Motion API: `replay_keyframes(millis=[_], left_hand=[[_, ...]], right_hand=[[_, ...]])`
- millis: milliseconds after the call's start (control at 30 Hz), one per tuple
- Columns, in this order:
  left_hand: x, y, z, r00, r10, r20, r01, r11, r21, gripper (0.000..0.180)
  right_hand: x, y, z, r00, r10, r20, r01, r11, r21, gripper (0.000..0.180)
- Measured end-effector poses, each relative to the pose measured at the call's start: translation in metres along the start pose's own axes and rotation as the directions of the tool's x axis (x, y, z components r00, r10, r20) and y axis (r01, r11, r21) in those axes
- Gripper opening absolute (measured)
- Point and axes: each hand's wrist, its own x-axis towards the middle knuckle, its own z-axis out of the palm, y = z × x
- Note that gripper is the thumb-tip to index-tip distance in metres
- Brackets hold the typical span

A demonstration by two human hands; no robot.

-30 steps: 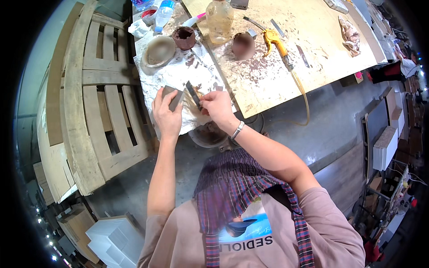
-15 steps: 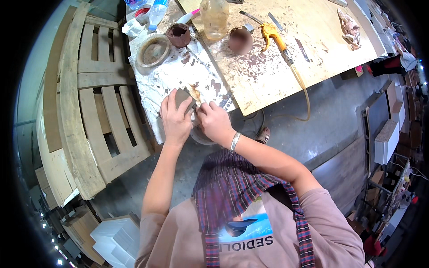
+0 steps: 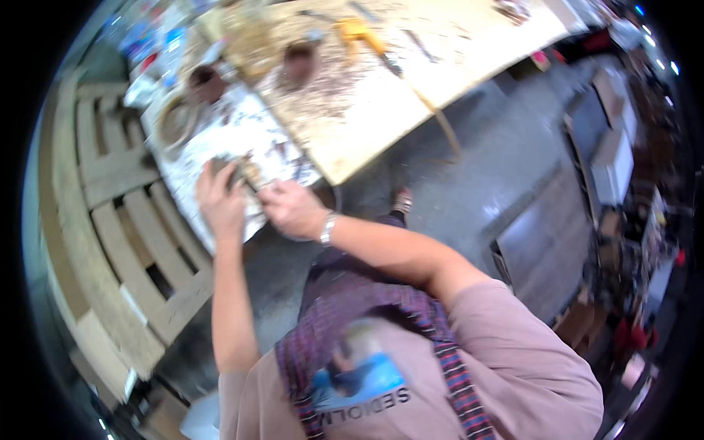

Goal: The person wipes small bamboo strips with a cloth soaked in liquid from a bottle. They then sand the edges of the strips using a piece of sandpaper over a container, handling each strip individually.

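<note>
My left hand (image 3: 222, 204) is closed around a small dark grey-brown flat piece (image 3: 229, 169) over the white-covered table end (image 3: 205, 139). Just to its right, my right hand (image 3: 295, 210) is pinched closed, fingertips close to that piece. A thin dark edge shows by the right fingertips, too blurred to name. Beyond my hands sit a round shallow dish (image 3: 174, 123) and a dark brown pot (image 3: 207, 83). A second brown pot (image 3: 299, 66) stands on the plywood board (image 3: 381, 95), amid brown flakes.
A yellow air blow gun (image 3: 357, 33) with its hose (image 3: 440, 128) lies on the plywood. A cloudy jar (image 3: 251, 37) stands behind the pots. Wooden pallets (image 3: 139, 227) lean close on my left. Grey floor (image 3: 469, 176) and a dark flat panel (image 3: 543, 242) lie to the right.
The whole view has swung, so table and hands appear further left and the picture is blurred. Both hands keep their hold close together; the piece looks much the same.
</note>
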Motion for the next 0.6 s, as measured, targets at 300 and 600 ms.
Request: replay_keyframes(millis=[300, 600], left_hand=[[0.013, 0.005, 0.005, 0.998, -0.017, 0.062, 0.017, 1.000, -0.013, 0.034], [0.006, 0.009, 0.005, 0.990, -0.058, 0.130, 0.054, 0.998, 0.033, 0.037]], right_hand=[[-0.008, 0.006, 0.005, 0.997, 0.002, -0.083, -0.008, 0.997, -0.071, 0.010], [-0.012, 0.006, 0.014, 0.995, 0.008, -0.099, -0.013, 0.999, -0.048, 0.009]])
